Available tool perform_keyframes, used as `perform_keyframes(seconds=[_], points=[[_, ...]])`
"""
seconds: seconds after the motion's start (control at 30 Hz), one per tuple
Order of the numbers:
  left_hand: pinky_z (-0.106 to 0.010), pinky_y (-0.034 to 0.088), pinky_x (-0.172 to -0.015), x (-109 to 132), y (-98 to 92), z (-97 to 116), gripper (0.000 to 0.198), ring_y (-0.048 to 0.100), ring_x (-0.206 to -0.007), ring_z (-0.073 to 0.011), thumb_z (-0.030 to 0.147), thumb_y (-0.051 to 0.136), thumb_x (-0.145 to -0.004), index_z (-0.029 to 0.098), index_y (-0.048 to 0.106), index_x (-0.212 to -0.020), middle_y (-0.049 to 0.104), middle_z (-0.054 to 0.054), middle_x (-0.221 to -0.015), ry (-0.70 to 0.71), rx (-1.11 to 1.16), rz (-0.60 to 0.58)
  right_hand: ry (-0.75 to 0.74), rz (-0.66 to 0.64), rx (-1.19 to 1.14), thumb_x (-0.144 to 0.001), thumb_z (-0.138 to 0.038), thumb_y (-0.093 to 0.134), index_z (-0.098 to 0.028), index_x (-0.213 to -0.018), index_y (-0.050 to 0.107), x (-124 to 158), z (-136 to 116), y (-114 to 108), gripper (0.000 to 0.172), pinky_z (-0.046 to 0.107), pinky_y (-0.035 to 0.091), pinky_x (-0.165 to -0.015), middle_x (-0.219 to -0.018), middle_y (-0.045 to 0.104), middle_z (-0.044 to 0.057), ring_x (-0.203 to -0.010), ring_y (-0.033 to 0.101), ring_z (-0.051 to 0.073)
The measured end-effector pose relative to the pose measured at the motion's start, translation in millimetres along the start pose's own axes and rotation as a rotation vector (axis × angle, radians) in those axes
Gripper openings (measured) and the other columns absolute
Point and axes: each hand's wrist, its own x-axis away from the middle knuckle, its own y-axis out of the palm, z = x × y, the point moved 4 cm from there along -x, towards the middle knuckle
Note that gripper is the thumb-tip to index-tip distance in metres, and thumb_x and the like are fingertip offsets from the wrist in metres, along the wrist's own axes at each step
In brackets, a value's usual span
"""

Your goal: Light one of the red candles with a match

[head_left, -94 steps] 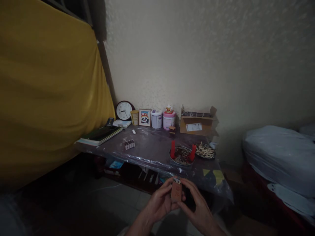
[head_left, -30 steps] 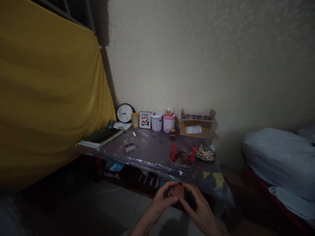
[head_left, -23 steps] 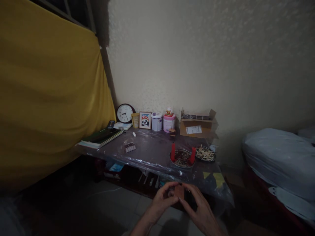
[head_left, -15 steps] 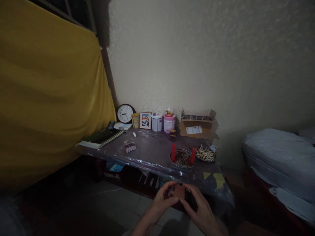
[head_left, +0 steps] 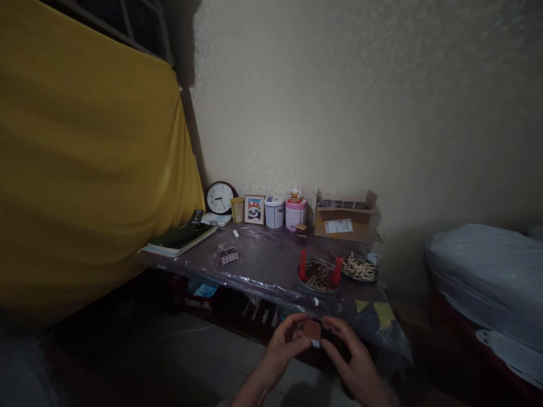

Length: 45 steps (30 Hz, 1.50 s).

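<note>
Just in front of the table's near edge, a small matchbox (head_left: 312, 329) with a brown face is held up between my two hands. A white strip, which looks like its inner tray, shows at the lower end. My left hand (head_left: 283, 346) pinches the box between thumb and fingers on its left side. My right hand (head_left: 351, 353) is curved around the right side, thumb tip and fingertips at the box's edge. Beyond my hands on the table are a round dish (head_left: 318, 276) of dark-tipped bits with two red candles (head_left: 302, 264) and a plate of matchsticks (head_left: 358, 268).
Plastic film covers the table (head_left: 267, 254). On it are a block of small boxes (head_left: 229, 255), books (head_left: 180, 240), a clock (head_left: 220, 198), a panda picture (head_left: 254, 210), two tins (head_left: 275, 213) and an opened carton (head_left: 343, 222). Yellow cloth (head_left: 102, 169) hangs at left.
The white strip now shows below the brown face of the matchbox. My right fingers have spread slightly from it. The whole view has shifted a little.
</note>
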Motion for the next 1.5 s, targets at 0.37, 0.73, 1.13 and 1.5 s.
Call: perform_keyframes(seconds=[0.37, 0.73, 1.13, 1.5], points=[[-0.029, 0.039, -0.077, -2.1, -1.5, -2.8, 0.039, 0.057, -0.082, -0.0187, 0.032, 0.075, -0.061, 0.018, 0.065, -0.096, 0.065, -0.005, -0.089, -0.02, 0.049, 0.063, 0.153, 0.08, -0.286, -0.077, -0.05, 0.057, -0.021, -0.086, 0.069, -10.7, 11.0, -13.0, 0.033, 0.031, 0.056, -0.074, -0.084, 0.072, 0.006, -0.08, 0.068, 0.023], [-0.032, 0.04, -0.079, -2.3, 1.9, -0.7, 0.035, 0.061, -0.085, -0.0207, 0.027, 0.074, -0.062, 0.015, 0.065, -0.093, 0.069, -0.009, -0.091, -0.026, 0.144, 0.05, 0.133, 0.192, -0.255, -0.069, -0.049, 0.065, -0.022, -0.078, 0.072, -12.7, 5.8, -18.2, 0.029, 0.03, 0.054, -0.077, -0.085, 0.07, 0.007, -0.083, 0.066, 0.023], [-0.03, 0.04, -0.078, -2.7, 6.0, 0.3, 0.031, 0.062, -0.084, -0.0198, 0.022, 0.074, -0.063, 0.014, 0.065, -0.092, 0.07, -0.011, -0.093, -0.024, 0.22, 0.032, 0.24, 0.204, -0.336, -0.067, -0.046, 0.066, -0.018, -0.079, 0.069, -11.5, 19.0, -13.9, 0.03, 0.03, 0.054, -0.074, -0.083, 0.071, 0.008, -0.081, 0.067, 0.024], [-0.029, 0.041, -0.079, -6.1, 8.3, -5.0, 0.026, 0.062, -0.084, -0.0183, 0.019, 0.071, -0.066, 0.015, 0.066, -0.091, 0.07, -0.01, -0.094, 0.007, 0.289, 0.011, 0.251, 0.205, -0.246, -0.076, -0.043, 0.059, -0.021, -0.09, 0.067, -8.2, 18.8, -9.7, 0.028, 0.026, 0.053, -0.077, -0.087, 0.072, 0.005, -0.083, 0.067, 0.021]])
